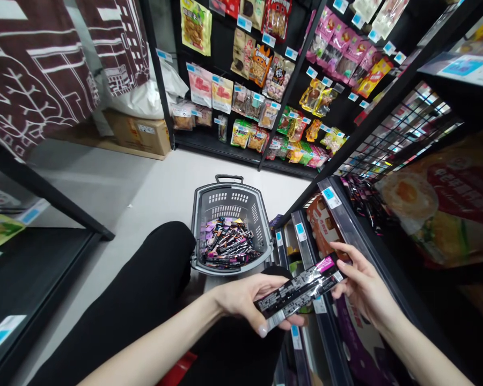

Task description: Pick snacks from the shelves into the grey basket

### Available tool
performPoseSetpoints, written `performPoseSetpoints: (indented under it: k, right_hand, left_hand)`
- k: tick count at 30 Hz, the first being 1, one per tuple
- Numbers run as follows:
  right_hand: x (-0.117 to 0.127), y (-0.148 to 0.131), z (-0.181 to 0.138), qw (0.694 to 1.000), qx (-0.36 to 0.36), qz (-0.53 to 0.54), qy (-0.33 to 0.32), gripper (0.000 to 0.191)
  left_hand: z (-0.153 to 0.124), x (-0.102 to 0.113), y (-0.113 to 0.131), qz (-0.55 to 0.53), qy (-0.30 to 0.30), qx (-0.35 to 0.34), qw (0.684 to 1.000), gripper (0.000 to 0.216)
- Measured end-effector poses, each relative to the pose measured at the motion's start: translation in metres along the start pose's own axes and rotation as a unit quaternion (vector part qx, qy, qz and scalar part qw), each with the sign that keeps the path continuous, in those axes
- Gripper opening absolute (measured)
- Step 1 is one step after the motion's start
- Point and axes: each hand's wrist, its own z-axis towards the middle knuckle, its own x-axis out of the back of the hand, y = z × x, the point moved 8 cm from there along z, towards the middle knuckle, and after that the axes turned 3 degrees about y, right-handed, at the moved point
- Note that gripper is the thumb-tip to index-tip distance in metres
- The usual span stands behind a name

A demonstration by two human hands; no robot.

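Slim black packets, apparently two side by side, slant between the person's hands at about 5 o'clock from the centre of the view, printed side up with a magenta patch at the farther end. The left hand clamps the nearer end, thumb on top and fingers beneath. The right hand has its thumb and index finger at the farther end, its fingers slightly bent; how firmly they press, I cannot tell.

Between 10 and 11 o'clock from the held packets, a grey basket stands in front of the person, with a jumble of dark and purple packets inside. Black-trousered legs flank it on the near side. At 1 o'clock from the held packets, similar dark packets lie on a shelf behind a price tag. Snack bags fill a rack at 12 to 1 o'clock; a cardboard box sits at 10 o'clock from the basket.
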Motion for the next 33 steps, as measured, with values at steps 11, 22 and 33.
performPoseSetpoints:
  k: [11,22,33]
  right_hand:
    - [0.0,-0.008,0.001,0.995,0.029,-0.047,-0.078,0.038]
    - [0.02,0.001,0.007,0.94,0.052,-0.334,0.042,0.039]
    - [0.007,-0.003,0.017,0.942,0.045,-0.327,-0.057,0.049]
  left_hand:
    - [-0.005,0.016,0.014,-0.109,0.006,-0.105,0.988,0.082]
    - [-0.029,0.064,0.048,0.286,0.297,-0.075,0.908,0.037]
    - [-0.024,0.083,0.046,0.234,0.251,-0.079,0.936,0.035]
